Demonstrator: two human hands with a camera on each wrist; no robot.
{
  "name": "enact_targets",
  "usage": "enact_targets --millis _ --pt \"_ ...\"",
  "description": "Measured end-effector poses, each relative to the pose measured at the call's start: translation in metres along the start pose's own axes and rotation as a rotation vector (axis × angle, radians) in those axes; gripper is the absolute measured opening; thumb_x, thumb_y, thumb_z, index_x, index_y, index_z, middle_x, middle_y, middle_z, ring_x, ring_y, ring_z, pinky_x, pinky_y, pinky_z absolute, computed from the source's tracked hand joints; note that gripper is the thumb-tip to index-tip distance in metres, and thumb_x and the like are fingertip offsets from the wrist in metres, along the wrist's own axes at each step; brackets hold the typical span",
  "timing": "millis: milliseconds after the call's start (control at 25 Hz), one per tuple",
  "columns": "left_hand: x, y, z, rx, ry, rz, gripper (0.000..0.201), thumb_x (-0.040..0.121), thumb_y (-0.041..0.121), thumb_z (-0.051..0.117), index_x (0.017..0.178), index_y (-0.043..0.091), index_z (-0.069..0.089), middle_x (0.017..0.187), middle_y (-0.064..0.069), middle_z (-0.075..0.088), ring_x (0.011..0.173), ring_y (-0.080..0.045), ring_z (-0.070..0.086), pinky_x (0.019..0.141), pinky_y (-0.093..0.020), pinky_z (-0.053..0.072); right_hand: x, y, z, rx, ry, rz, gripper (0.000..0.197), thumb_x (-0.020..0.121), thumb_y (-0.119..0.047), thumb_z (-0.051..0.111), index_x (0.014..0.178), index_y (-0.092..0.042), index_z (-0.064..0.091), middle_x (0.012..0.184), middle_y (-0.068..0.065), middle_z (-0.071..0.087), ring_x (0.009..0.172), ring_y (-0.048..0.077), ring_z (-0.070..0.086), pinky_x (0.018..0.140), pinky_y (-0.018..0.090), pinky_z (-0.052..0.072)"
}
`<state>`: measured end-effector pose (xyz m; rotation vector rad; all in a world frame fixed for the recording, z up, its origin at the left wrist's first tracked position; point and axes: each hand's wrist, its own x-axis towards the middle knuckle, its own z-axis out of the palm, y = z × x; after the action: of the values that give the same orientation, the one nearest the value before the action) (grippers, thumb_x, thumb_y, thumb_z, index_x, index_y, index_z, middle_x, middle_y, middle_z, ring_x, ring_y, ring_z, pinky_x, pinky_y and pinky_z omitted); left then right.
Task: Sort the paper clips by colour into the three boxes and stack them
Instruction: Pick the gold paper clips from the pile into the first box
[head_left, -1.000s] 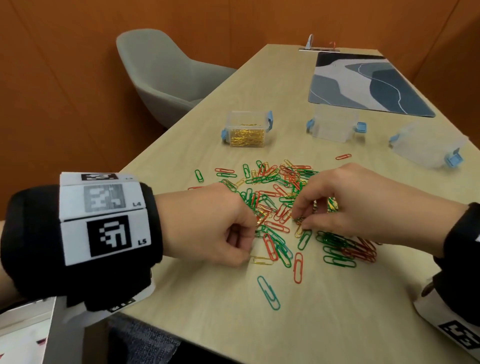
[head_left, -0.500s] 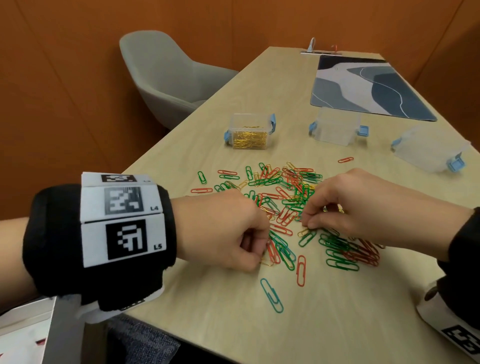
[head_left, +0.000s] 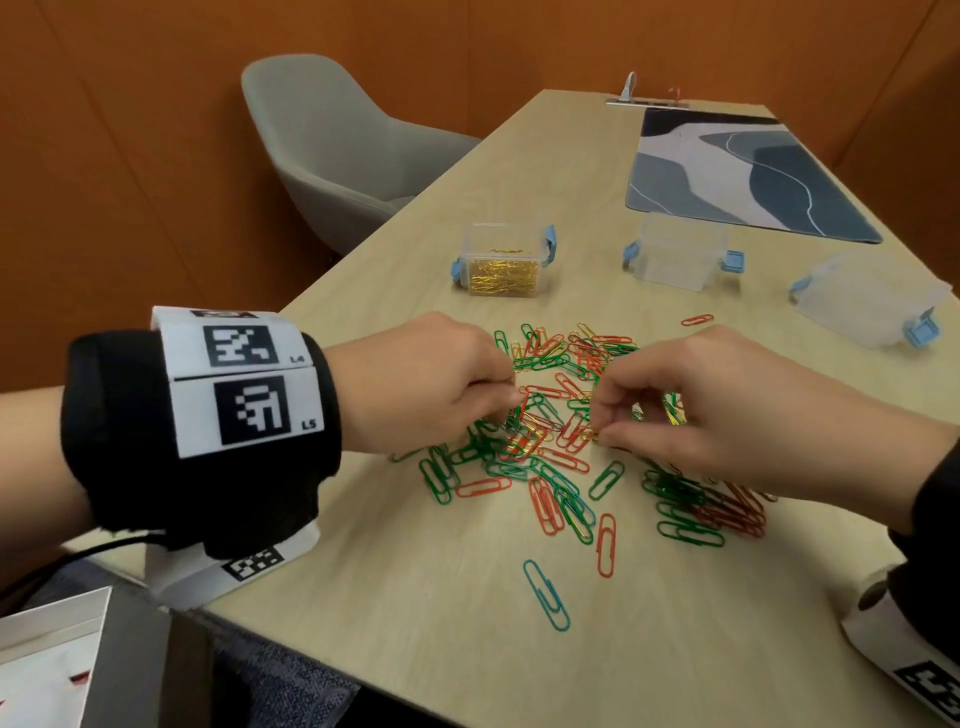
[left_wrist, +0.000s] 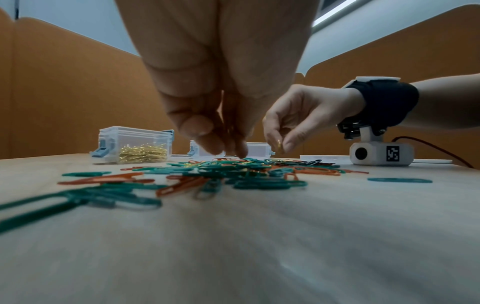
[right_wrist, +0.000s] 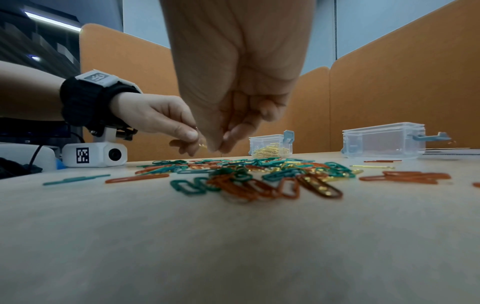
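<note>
A loose pile of green, red and gold paper clips (head_left: 561, 415) lies mid-table. My left hand (head_left: 511, 397) hovers over the pile's left part, fingers curled down and pinching gold clips (right_wrist: 202, 145). My right hand (head_left: 597, 434) is over the pile's right part and pinches a gold clip (left_wrist: 278, 143) between thumb and forefinger. Behind the pile stand three clear boxes with blue latches. The left box (head_left: 501, 265) holds gold clips, the middle box (head_left: 678, 257) looks empty, and the right box (head_left: 867, 304) lies tilted.
A blue-grey desk mat (head_left: 737, 171) lies at the far right of the table (head_left: 415, 623). A grey chair (head_left: 337, 150) stands off the left edge. One teal clip (head_left: 545, 595) lies alone near the front, and a red clip (head_left: 697, 319) near the boxes.
My left hand has moved away from the pile's near edge to over its left part. The gold clip that lay beside it is gone from the table. The right hand stayed put.
</note>
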<state>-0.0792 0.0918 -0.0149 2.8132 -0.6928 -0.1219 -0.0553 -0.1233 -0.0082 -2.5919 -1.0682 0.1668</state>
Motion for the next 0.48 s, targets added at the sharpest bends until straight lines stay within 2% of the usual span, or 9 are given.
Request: enact_targets --millis 80,200,280,360,440,480 --pt "0.001 -0.001 -0.001 -0.021 -0.035 0.110 0.028 0.093 0.032 0.047 0.104 0.021 0.071 0.086 0.011 0.053 0.081 0.003 0.042 0.070 -0.002 0.030 0.000 -0.002 0.001 0.030 -0.012 -0.060 0.017 0.084 -0.025 0.063 0.095 -0.036 0.069 0.074 -0.011 0.063 0.071 0.011 0.056 0.064 0.017 0.042" --pt "-0.007 -0.004 0.000 -0.025 -0.081 0.152 0.037 0.085 0.036 0.041 0.106 0.028 0.070 0.094 0.014 0.064 0.092 0.000 0.050 0.074 -0.001 0.033 0.000 0.000 0.005 -0.028 -0.137 -0.108 0.024 0.086 -0.023 0.058 0.102 -0.039 0.068 0.080 -0.018 0.058 0.074 0.003 0.052 0.067 0.014 0.039" --pt "-0.016 -0.007 -0.001 -0.073 -0.049 0.082 0.031 0.087 0.031 0.041 0.103 0.029 0.068 0.087 0.015 0.069 0.082 0.005 0.056 0.070 0.001 0.034 -0.002 0.001 0.004 -0.047 -0.149 -0.066 0.018 0.084 -0.026 0.055 0.093 -0.034 0.068 0.078 -0.019 0.055 0.076 0.000 0.051 0.068 0.011 0.039" --pt "-0.021 -0.010 -0.004 -0.132 -0.004 -0.033 0.024 0.094 0.019 0.040 0.096 0.030 0.061 0.076 0.013 0.065 0.068 0.006 0.055 0.062 -0.002 0.035 -0.003 -0.001 0.002 -0.033 -0.132 -0.026 0.015 0.078 -0.031 0.052 0.083 -0.031 0.066 0.075 -0.015 0.059 0.074 0.003 0.054 0.068 0.017 0.045" --pt "-0.021 -0.010 -0.004 -0.138 0.015 -0.086 0.024 0.094 0.012 0.039 0.090 0.030 0.054 0.071 0.008 0.059 0.067 0.001 0.051 0.060 -0.008 0.036 -0.002 -0.004 0.002 -0.011 -0.103 0.010 0.014 0.078 -0.032 0.052 0.082 -0.031 0.065 0.074 -0.011 0.063 0.070 0.006 0.057 0.069 0.025 0.048" --pt "-0.020 -0.008 -0.004 -0.131 0.015 -0.085 0.023 0.094 0.013 0.039 0.089 0.029 0.054 0.067 0.008 0.055 0.066 0.000 0.049 0.060 -0.010 0.036 0.000 -0.006 0.002 -0.010 -0.086 0.023 0.013 0.080 -0.031 0.054 0.085 -0.032 0.066 0.076 -0.011 0.064 0.071 0.006 0.058 0.070 0.025 0.049"
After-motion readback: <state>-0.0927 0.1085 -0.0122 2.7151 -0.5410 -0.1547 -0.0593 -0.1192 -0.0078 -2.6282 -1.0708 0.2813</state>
